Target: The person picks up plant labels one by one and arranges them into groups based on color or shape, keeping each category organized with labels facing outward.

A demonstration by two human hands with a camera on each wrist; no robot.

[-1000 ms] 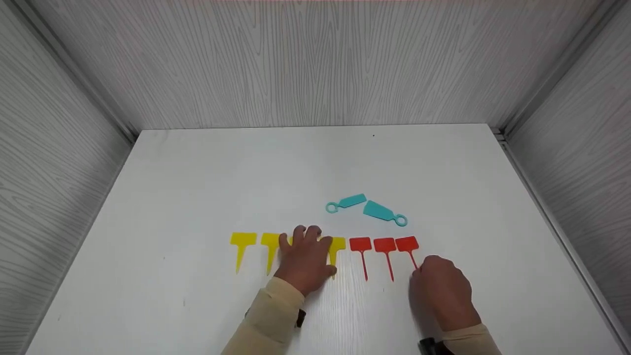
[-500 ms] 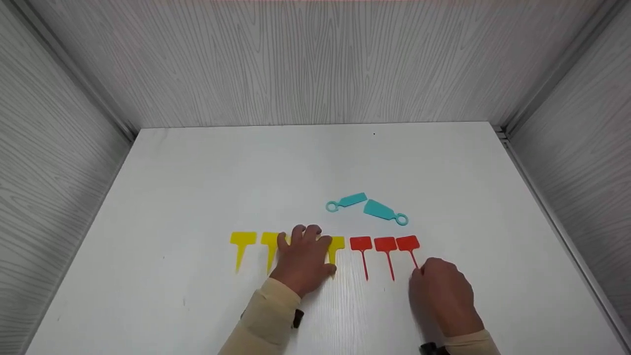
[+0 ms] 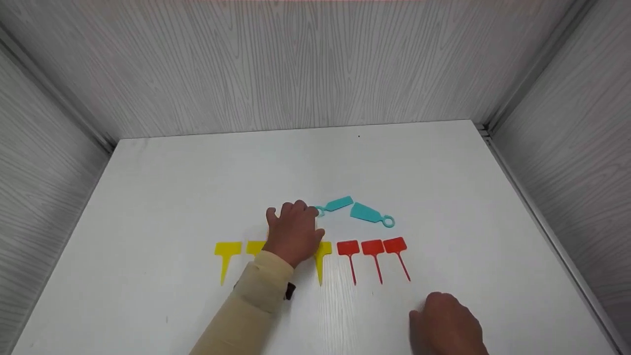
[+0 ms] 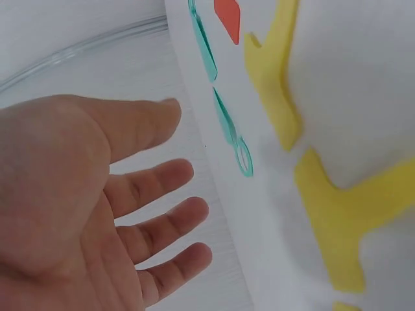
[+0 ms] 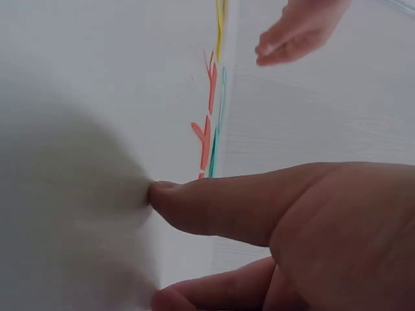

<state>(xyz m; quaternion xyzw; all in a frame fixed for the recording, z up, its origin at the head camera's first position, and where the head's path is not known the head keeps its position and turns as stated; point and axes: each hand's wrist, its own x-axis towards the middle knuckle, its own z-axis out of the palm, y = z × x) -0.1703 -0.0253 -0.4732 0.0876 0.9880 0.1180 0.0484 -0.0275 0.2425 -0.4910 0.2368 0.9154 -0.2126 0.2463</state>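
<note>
My left hand point(image 3: 292, 217) hovers over the table beyond the row of yellow plant markers point(image 3: 227, 252), its fingertips close to the ring of the left teal tag point(image 3: 336, 203). In the left wrist view this hand point(image 4: 165, 188) is open, fingers straight, holding nothing, with the teal ring point(image 4: 243, 155) just ahead. A second teal tag point(image 3: 367, 213) lies to the right. Three red markers point(image 3: 372, 250) stand in a row beside the yellow ones. My right hand point(image 3: 436, 308) rests near the table's front edge, loosely curled and empty, thumb point(image 5: 170, 194) touching the surface.
The white table point(image 3: 197, 172) sits inside grey wood-grain walls point(image 3: 315, 64) on three sides. My left forearm in a beige sleeve point(image 3: 246, 305) covers part of the yellow row. A yellow marker point(image 4: 337, 214) lies flat right under the left wrist.
My left hand lifted off the yellow markers and moved forward toward the teal tags. My right hand drew back from the rightmost red marker toward the front edge.
</note>
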